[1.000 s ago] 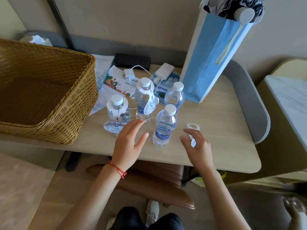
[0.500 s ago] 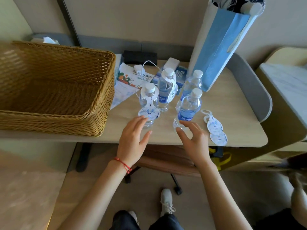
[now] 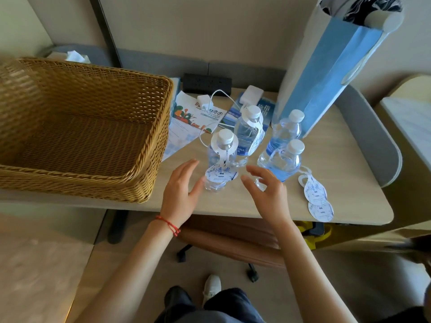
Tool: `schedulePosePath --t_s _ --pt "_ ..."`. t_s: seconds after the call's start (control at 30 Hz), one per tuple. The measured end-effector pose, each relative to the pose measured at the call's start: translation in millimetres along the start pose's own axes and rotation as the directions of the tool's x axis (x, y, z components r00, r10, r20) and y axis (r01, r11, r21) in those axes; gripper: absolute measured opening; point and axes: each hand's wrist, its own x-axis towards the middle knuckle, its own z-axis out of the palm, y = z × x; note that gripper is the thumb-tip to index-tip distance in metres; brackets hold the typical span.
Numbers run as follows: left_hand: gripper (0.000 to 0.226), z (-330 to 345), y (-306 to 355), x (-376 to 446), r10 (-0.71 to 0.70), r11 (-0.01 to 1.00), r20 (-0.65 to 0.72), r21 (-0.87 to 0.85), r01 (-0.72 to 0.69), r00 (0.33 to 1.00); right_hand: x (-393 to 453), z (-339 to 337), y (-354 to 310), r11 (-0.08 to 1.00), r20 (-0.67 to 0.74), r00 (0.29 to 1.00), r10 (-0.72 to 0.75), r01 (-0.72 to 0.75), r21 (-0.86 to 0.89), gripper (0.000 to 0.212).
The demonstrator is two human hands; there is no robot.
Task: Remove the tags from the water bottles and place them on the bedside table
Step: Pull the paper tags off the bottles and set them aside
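Several small water bottles stand on the wooden table [image 3: 338, 159]. The nearest tagged bottle [image 3: 217, 157] carries a white paper tag [image 3: 221, 174] hung from its neck. A second tagged bottle [image 3: 247, 134] stands behind it. Two untagged bottles [image 3: 285, 159] [image 3: 284, 134] stand to the right. Two removed tags [image 3: 316, 191] [image 3: 320, 210] lie near the table's right front edge. My left hand [image 3: 180, 190] is open just left of the nearest bottle, thumb almost touching it. My right hand [image 3: 268, 192] is open just right of it, in front of the untagged bottle.
A large wicker basket [image 3: 77, 136] fills the table's left side. A tall blue paper bag [image 3: 326, 73] stands at the back right. Leaflets [image 3: 193, 115], white chargers with a cable [image 3: 251, 92] and a black power strip [image 3: 206, 82] lie behind the bottles. A brown chair [image 3: 233, 243] sits under the table.
My right hand has moved left from the untagged bottle toward the nearest tagged bottle. Both hands have come closer around that bottle.
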Motion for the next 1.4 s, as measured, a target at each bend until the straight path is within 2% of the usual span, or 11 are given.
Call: schedulePosePath --t_s 0.27,0.43,0.6,0.73,0.8,0.93,1.03,1.17,1.4 --pt "0.043 6 -11 33 0.02 0.994 0.09 -0.108 -0.01 0.996 22 17 12 0.993 0.114 0.993 0.042 -0.054 0.106 0.021" --pt "0.045 5 -26 50 -0.014 0.961 0.199 -0.269 0.068 0.98 27 25 12 0.978 0.105 0.991 0.085 -0.103 0.18 0.015" --pt "0.046 7 -36 69 -0.023 0.869 0.376 -0.45 0.204 0.927 30 31 11 0.938 0.073 0.979 0.19 -0.203 0.28 0.012" --pt "0.066 11 -41 80 0.016 0.818 0.501 -0.504 0.277 0.865 25 38 7 0.907 0.095 0.974 0.204 -0.225 0.356 0.013" --pt "0.071 14 -43 83 0.051 0.809 0.544 -0.514 0.284 0.837 23 41 6 0.906 0.089 0.976 0.198 -0.217 0.363 0.021" --pt "0.078 20 -48 90 0.087 0.775 0.594 -0.545 0.321 0.8 20 45 2 0.894 0.065 0.976 0.206 -0.215 0.394 0.029" --pt "0.08 22 -48 92 0.105 0.74 0.619 -0.571 0.354 0.778 18 45 -4 0.872 0.026 0.978 0.207 -0.197 0.447 0.024" --pt "0.082 25 -51 92 0.104 0.717 0.629 -0.585 0.38 0.771 19 42 -12 0.85 -0.023 0.979 0.205 -0.166 0.501 0.016" --pt "0.076 25 -50 93 0.085 0.714 0.632 -0.578 0.395 0.771 22 35 -23 0.851 -0.021 0.986 0.167 -0.133 0.508 0.018"
